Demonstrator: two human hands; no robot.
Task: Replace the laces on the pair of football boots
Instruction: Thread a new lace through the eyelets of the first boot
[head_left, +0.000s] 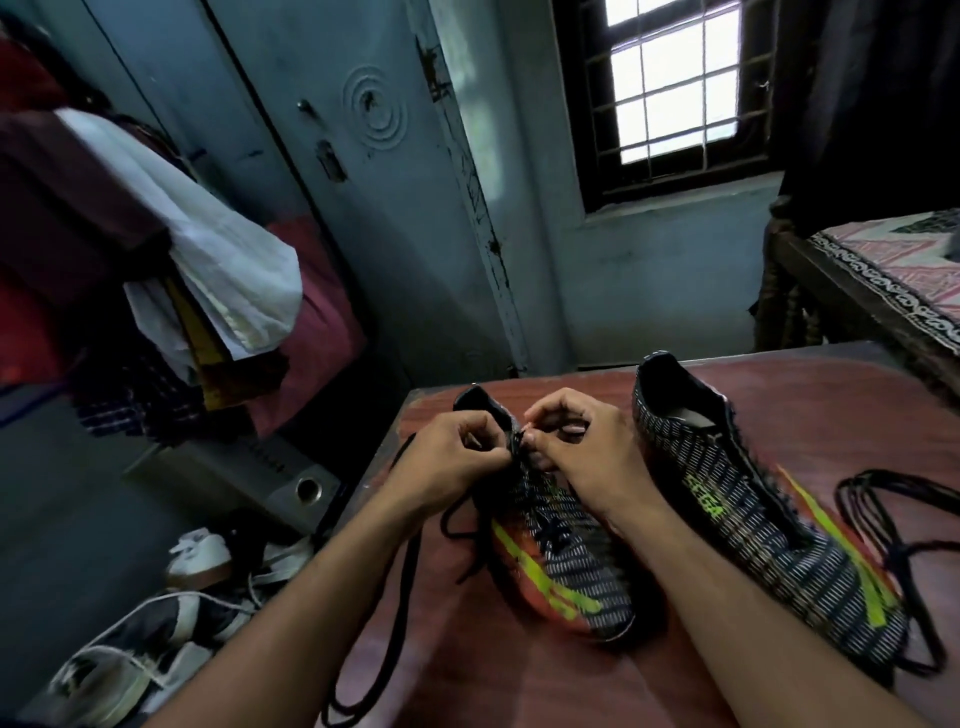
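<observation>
Two black football boots with white dashes and neon-yellow stripes lie on a reddish-brown table (519, 686). The left boot (566, 566) points toward me, and a black lace (400, 597) runs through its eyelets and trails off the table's left edge. My left hand (452, 462) and my right hand (576, 447) meet over its top eyelets; each pinches the lace near the collar. The right boot (769, 514) lies unlaced beside them. A loose black lace (898, 499) is coiled at the table's right.
Several shoes (156, 639) lie on the floor at lower left beside a grey speaker box (260, 478). Clothes (197, 249) hang at left before a blue door (363, 156). A bed with a patterned cover (893, 275) stands at right under a window (670, 78).
</observation>
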